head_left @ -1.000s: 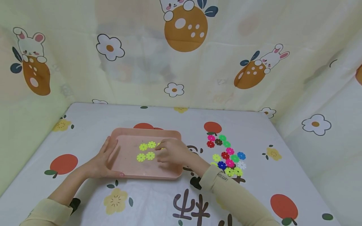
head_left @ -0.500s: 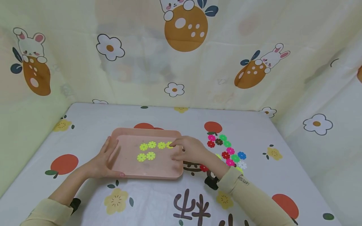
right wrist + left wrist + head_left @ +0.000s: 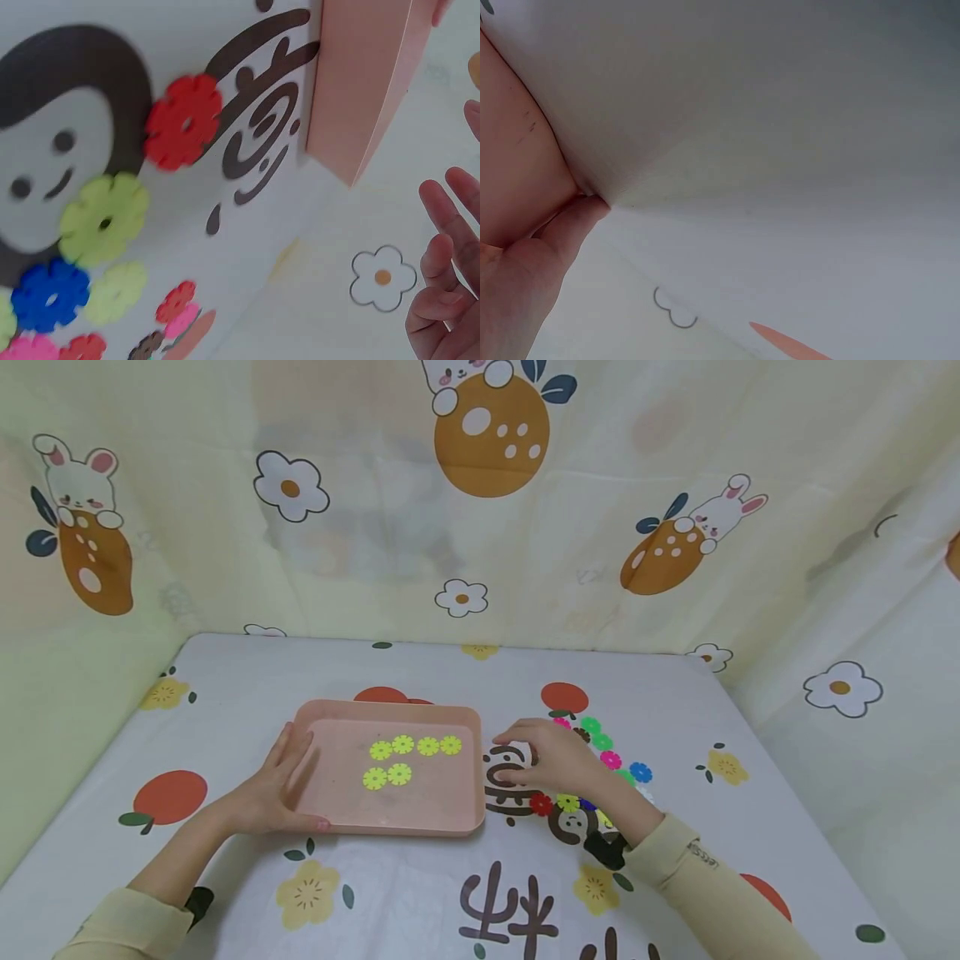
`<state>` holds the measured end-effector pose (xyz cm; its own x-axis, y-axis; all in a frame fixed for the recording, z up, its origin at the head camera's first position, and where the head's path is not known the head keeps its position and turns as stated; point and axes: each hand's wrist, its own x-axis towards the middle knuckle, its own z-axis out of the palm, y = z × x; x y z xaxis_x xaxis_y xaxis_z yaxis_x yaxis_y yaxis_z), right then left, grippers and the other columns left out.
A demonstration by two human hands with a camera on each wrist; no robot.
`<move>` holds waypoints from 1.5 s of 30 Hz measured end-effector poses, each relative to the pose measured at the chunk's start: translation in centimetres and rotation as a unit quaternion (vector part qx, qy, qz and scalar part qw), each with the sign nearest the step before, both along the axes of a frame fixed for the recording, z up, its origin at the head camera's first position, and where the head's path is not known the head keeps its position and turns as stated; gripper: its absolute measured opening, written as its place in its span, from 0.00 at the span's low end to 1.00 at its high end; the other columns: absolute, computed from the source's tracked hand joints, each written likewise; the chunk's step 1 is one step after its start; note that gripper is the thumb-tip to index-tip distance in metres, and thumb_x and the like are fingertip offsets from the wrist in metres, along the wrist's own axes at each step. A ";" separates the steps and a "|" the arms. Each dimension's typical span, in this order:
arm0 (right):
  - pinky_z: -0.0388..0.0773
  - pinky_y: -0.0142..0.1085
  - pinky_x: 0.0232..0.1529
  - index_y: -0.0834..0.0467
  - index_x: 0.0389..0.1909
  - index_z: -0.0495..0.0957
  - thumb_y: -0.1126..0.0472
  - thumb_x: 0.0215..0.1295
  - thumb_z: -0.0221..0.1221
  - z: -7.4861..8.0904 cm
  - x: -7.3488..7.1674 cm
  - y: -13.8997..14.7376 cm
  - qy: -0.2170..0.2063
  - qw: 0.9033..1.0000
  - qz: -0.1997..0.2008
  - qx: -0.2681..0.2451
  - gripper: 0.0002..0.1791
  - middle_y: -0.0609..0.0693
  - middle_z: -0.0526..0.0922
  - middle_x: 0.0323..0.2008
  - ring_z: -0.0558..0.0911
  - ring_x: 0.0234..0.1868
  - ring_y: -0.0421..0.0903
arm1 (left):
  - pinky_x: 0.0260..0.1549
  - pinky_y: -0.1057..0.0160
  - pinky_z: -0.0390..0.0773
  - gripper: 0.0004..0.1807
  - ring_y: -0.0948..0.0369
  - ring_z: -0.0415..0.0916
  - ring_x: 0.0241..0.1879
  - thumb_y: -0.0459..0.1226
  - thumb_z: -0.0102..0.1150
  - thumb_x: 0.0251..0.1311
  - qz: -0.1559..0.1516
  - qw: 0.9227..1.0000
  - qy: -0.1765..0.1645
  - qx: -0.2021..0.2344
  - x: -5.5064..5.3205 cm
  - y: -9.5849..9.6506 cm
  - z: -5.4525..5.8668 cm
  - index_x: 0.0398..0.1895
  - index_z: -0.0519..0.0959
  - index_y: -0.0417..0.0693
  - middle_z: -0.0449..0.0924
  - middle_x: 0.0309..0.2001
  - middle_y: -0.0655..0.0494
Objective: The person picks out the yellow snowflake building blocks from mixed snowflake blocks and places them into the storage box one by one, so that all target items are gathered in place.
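A pink rectangular tray [image 3: 442,810] lies on the table with several yellow-green flower-shaped plastic discs [image 3: 399,774] in it, in two rows. My left hand [image 3: 262,797] rests against the tray's left end, fingers fairly straight along the wall and thumb at the near edge. The left wrist view has a fingertip [image 3: 592,210] against the tray's side. My right hand [image 3: 558,760] hovers right of the tray with nothing in it, fingers loosely bent. Below and beyond it lie mixed flower discs, among them a red disc [image 3: 184,122] and a blue disc [image 3: 51,296]; the hand and forearm hide some.
More loose discs, such as a green disc [image 3: 602,742] and a light blue disc [image 3: 641,772], are scattered on the printed white tablecloth [image 3: 405,893]. A patterned curtain [image 3: 360,552] hangs behind the table's far edge and along both sides.
My right hand has let go of a yellow-green disc at the right end of the tray's far row and moved right, out of the tray. The left hand stays put.
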<state>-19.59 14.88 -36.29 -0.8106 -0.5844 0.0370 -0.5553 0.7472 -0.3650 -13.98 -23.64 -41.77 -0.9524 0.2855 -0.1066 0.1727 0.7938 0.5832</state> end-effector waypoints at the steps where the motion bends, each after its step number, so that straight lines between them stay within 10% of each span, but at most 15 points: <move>1: 0.71 0.30 0.24 0.51 0.49 0.79 0.47 0.50 0.66 0.0 0.0 0.3 0.005 1.000 -0.002 0.001 0.24 0.45 0.80 0.43 0.72 0.28 0.40 | 0.52 0.31 0.55 0.69 0.35 0.31 0.66 0.59 0.71 0.33 0.000 1.000 0.000 0.000 0.0 0.0 0.0 0.71 0.37 0.41 0.20 0.69 0.38; 13: 0.77 0.39 0.40 0.55 0.47 0.79 0.52 0.49 0.68 -0.2 0.0 3.4 0.035 0.999 -0.005 -0.016 0.23 0.48 0.80 0.44 0.77 0.44 0.46 | 0.52 0.31 0.55 0.69 0.35 0.32 0.66 0.57 0.72 0.33 0.000 1.000 0.002 0.008 0.1 0.0 0.1 0.71 0.36 0.42 0.20 0.69 0.37; 45: 0.72 0.30 0.25 0.62 0.44 0.80 0.57 0.48 0.69 -2.3 -0.6 7.9 -0.021 0.997 -0.069 0.009 0.21 0.54 0.82 0.40 0.70 0.25 0.43 | 0.51 0.31 0.55 0.69 0.35 0.31 0.66 0.59 0.71 0.33 -0.002 1.000 0.004 0.009 0.0 -0.1 -0.1 0.71 0.37 0.41 0.20 0.69 0.38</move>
